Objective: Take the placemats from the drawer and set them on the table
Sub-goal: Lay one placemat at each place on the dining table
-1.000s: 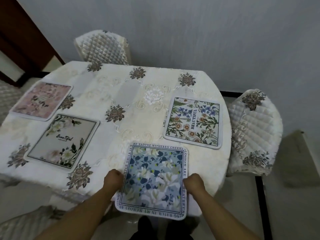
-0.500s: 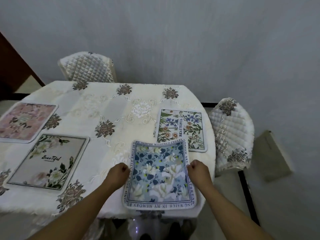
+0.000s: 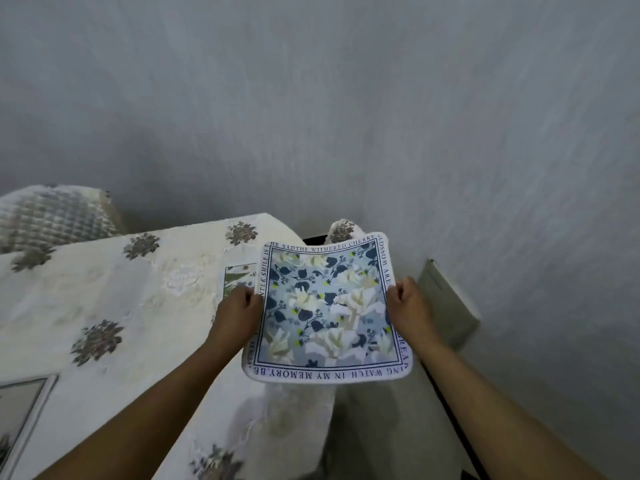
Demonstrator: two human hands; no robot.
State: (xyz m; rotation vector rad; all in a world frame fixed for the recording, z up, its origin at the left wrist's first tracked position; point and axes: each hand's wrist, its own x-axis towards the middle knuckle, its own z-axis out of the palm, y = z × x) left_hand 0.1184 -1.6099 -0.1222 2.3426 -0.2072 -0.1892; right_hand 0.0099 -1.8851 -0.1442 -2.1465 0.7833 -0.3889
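I hold a blue floral placemat (image 3: 329,310) with a lettered white border, lifted above the table's right end and partly past its edge. My left hand (image 3: 237,313) grips its left edge and my right hand (image 3: 408,306) grips its right edge. The table (image 3: 121,306) carries a cream embroidered cloth. A green floral placemat (image 3: 239,277) lies on the cloth, mostly hidden behind my left hand and the held mat. The corner of a grey placemat (image 3: 20,407) shows at the lower left edge of the view.
A quilted chair back (image 3: 52,216) stands behind the table at the left. Another chair's top (image 3: 343,230) peeks out behind the held mat. A beige box (image 3: 446,303) leans at the grey wall on the right. A dark strip (image 3: 450,407) runs along the floor.
Both hands have lifted the blue placemat off the table and carried it to the right. The view has swung right, so the pink and grey mats have slid out of sight.
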